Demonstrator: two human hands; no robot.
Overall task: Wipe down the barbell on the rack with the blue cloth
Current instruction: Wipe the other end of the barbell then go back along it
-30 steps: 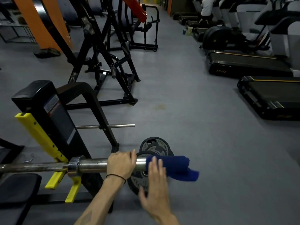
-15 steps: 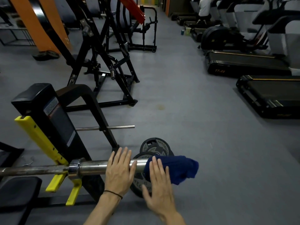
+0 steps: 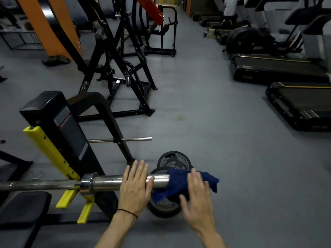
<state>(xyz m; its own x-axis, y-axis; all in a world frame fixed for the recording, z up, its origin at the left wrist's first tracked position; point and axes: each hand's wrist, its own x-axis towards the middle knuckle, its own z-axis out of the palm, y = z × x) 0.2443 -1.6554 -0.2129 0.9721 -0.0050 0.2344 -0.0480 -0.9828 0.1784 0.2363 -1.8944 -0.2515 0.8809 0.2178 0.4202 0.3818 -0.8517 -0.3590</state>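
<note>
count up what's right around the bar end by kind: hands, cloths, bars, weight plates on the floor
hands: 2, left hand flat on the sleeve, right hand open beside the cloth
blue cloth: 1, draped over the bar end
barbell: 1
weight plates: 2, overlapping on the floor
total: 6

Raised lettering is seen on the 2 weight plates lying on the floor below the bar's end. On the lower weight plate part of a brand word reading roughly "CHNOG" can be made out, the rest being covered by the blue cloth. On the upper weight plate similar letters are seen inverted. "TT-X" is printed in gold on the near treadmill's front edge. The rack upright's sticker is too blurred to be read.
</note>
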